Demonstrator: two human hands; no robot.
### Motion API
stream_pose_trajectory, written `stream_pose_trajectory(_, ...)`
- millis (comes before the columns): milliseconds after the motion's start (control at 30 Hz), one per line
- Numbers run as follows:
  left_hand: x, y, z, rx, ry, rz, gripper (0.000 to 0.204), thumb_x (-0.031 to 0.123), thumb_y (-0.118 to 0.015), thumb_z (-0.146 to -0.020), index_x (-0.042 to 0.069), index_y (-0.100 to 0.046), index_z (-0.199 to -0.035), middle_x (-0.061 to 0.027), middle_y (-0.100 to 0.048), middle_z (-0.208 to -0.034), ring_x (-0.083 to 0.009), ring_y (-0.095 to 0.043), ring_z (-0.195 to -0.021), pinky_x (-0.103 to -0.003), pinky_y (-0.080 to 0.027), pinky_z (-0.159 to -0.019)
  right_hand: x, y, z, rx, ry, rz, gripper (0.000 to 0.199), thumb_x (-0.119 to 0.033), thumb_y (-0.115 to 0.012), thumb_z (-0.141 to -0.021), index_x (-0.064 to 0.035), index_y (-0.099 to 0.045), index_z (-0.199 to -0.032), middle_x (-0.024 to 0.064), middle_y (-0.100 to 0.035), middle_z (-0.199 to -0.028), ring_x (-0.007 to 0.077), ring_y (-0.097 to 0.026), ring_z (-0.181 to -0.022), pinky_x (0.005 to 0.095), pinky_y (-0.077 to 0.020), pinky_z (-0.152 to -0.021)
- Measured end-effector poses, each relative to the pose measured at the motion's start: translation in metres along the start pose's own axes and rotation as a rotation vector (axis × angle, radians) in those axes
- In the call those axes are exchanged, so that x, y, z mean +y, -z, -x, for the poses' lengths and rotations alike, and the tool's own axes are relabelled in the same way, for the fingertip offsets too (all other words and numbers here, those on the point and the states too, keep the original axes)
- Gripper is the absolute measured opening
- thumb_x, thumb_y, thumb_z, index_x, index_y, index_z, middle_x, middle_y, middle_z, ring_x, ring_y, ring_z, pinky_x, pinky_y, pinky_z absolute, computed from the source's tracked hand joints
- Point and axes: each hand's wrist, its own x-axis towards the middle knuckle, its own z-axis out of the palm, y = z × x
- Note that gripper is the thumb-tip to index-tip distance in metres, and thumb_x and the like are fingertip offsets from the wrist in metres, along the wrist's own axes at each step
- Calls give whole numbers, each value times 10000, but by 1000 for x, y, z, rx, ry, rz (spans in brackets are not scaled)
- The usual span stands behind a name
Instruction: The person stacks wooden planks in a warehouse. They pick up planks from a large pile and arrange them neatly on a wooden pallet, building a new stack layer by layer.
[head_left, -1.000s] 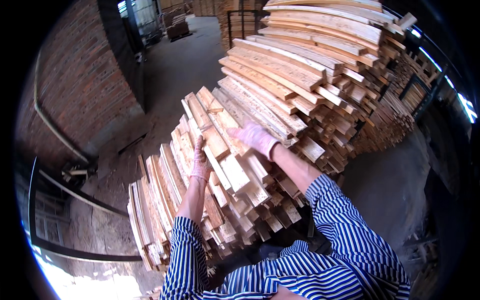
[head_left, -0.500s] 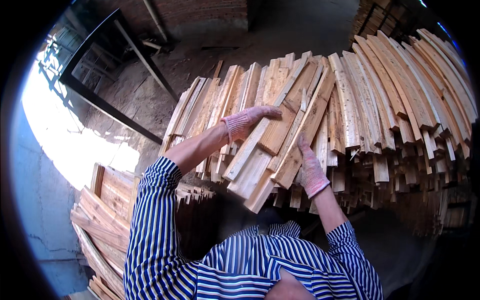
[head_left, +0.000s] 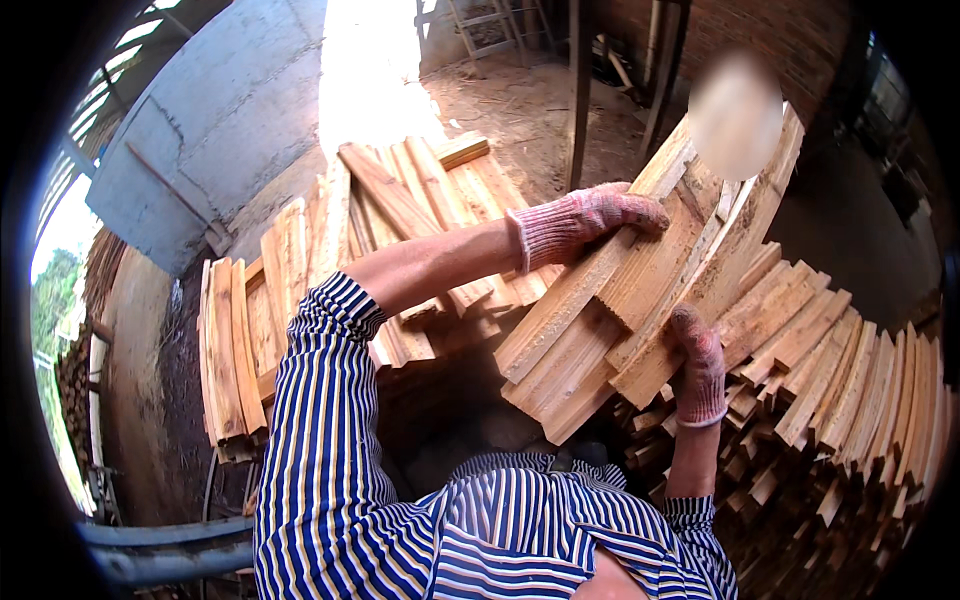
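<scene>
Between my two gloved hands is a bundle of several sawn wooden boards [head_left: 645, 285], held at a slant in front of my body. My left hand [head_left: 590, 222], in a pinkish knit glove, is closed over the bundle's left edge. My right hand [head_left: 700, 365], gloved alike, grips the opposite edge near the lower end, its thumb on the outer board. The boards lie side by side and overlap, their near ends uneven. A blurred patch hides the bundle's far end.
A large stack of boards [head_left: 840, 370] fans out on the right. Another pile of boards [head_left: 410, 210] stands to the left, some lying crosswise. Beyond are a concrete wall [head_left: 230, 110], a dark post [head_left: 578, 90] and a brick wall [head_left: 810, 45]. A blue-grey beam [head_left: 170, 550] runs at lower left.
My view and body have turned left. The bundle has come away from the right-hand stack with both hands still on it, and the left-hand pile is now in fuller view.
</scene>
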Motion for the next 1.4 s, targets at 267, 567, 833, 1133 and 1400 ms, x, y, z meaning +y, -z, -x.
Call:
stream_pose_trajectory(267, 153, 60, 206, 492, -437, -489, 566, 327, -748, -898, -23, -587, -1313, -119, -694, -1167, -197, -666, -1103, -352, -565, -984, -58, -212, -69, -600, 520, 397, 506, -219, -799, -777, -26, -631, -1214, 61, -699, -1017, 150, -672, -913, 294, -557, -807)
stream_pose_trajectory(567, 103, 166, 277, 640, -620, -385, 481, 314, -634, -1000, 21, -556, -1374, -122, -658, -1296, -204, -642, -1182, -372, -529, -1035, 6, -349, -150, -966, 538, -39, 653, -250, -867, -770, -38, -593, -1323, 49, -680, -1199, 183, -634, -1116, 342, -522, -974)
stream_pose_trajectory(833, 77, 222, 278, 451, -814, -776, 498, 357, -521, -1058, 11, -535, -1415, -140, -548, -1457, -226, -534, -1341, -362, -449, -1141, 14, -348, -147, -891, 320, 103, 565, -310, -813, -869, -32, -595, -1309, 52, -677, -1172, 146, -637, -1052, 310, -528, -929)
stream_pose_trajectory(1133, 64, 163, 161, 1099, 174, -544, 918, 452, -751, -860, -46, -317, -1498, -281, -488, -1453, -333, -563, -1262, -424, -486, -1080, 9, -270, -212, -595, 150, 969, 1068, -543, -768, -854, -19, -196, -1588, 211, -573, -1402, 295, -604, -1224, 380, -523, -1006)
stream_pose_trajectory(1400, -4, 173, 148, 1103, 767, -1205, 850, 649, -507, -940, 108, -320, -1568, -234, -240, -1629, -453, -248, -1494, -543, -283, -1201, 120, -199, -283, -533, 249, 1169, 766, -684, -438, -952, -91, -457, -1437, 270, -632, -1294, 421, -577, -1249, 442, -404, -1047)
